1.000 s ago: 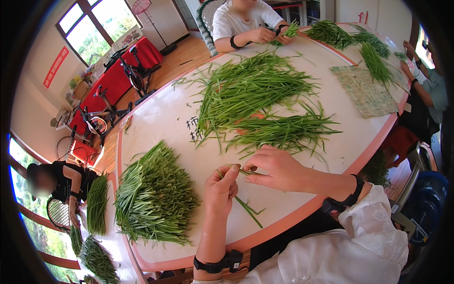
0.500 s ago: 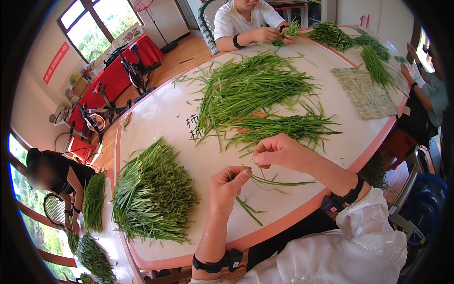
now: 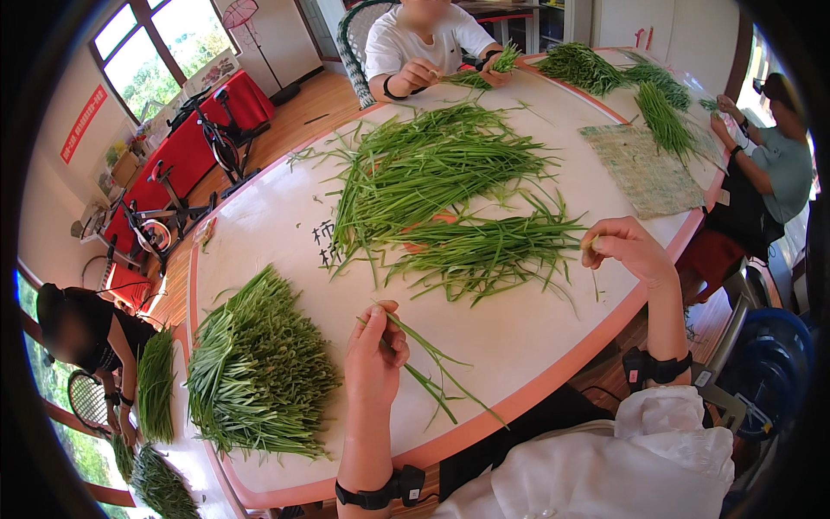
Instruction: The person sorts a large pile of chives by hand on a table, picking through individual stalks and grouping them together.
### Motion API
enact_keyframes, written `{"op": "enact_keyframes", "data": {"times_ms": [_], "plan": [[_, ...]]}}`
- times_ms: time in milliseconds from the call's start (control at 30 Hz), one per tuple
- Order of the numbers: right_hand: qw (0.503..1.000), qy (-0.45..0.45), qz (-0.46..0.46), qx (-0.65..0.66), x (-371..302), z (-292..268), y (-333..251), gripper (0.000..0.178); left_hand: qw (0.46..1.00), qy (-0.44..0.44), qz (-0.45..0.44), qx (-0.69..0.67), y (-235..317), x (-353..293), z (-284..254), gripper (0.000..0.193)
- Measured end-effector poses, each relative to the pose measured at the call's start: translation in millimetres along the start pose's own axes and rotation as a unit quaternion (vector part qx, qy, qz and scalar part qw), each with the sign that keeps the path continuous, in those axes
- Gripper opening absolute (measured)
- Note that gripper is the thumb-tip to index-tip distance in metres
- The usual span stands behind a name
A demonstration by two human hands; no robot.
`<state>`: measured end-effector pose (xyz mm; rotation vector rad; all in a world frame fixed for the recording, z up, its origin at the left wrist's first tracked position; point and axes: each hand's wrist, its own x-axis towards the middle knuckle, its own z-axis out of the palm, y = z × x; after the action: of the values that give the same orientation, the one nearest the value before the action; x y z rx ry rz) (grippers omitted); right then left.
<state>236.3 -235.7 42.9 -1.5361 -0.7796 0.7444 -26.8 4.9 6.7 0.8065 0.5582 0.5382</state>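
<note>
My left hand (image 3: 372,359) is closed in a pinch on a few garlic chive stalks (image 3: 435,353), which trail down to the right over the table. My right hand (image 3: 635,253) is raised near the table's right edge, its fingertips pinched on a thin withered leaf (image 3: 596,281) that hangs straight down. Left of my left hand lies a large neat stack of chives (image 3: 264,368). Beyond my hands, a loose heap of chives (image 3: 441,164) spreads over the table, with a smaller pile (image 3: 493,246) at its near side.
The white table (image 3: 553,346) has a pink border. A woven mat (image 3: 644,169) lies at the far right near more chive bunches (image 3: 584,67). A person in white (image 3: 432,43) sits opposite; others work at right and left. A blue plastic tub (image 3: 765,372) stands beside me.
My hands, close together before, are now wide apart. The right has moved right, carrying the thin leaf; the left keeps the stalks. The person opposite has spread their hands apart.
</note>
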Motion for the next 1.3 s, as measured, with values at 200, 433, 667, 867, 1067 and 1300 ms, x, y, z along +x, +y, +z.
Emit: {"op": "enact_keyframes", "data": {"times_ms": [200,433,667,867,1067,1300], "plan": [[0.846,0.178,-0.033,-0.502,8,-10,35,0.016,0.998,0.051,0.032,0.016,-2,4,2,0.017],[0.884,0.074,-0.164,-0.43,50,51,12,0.024,0.998,-0.038,0.0,-0.054,-3,4,-4,0.017],[0.877,0.019,-0.1,-0.47,96,57,20,0.023,0.998,-0.032,-0.016,-0.044,2,9,-10,0.018],[0.988,-0.062,0.031,-0.139,70,10,2,0.022,0.998,-0.024,-0.032,-0.045,-1,6,-9,0.018],[0.77,0.132,-0.062,-0.621,66,-10,17,0.023,0.998,-0.027,-0.04,-0.037,-2,4,-2,0.017],[0.847,-0.054,-0.216,-0.484,112,66,-8,0.018,0.998,-0.023,-0.044,-0.027,-2,6,-8,0.02]]}}
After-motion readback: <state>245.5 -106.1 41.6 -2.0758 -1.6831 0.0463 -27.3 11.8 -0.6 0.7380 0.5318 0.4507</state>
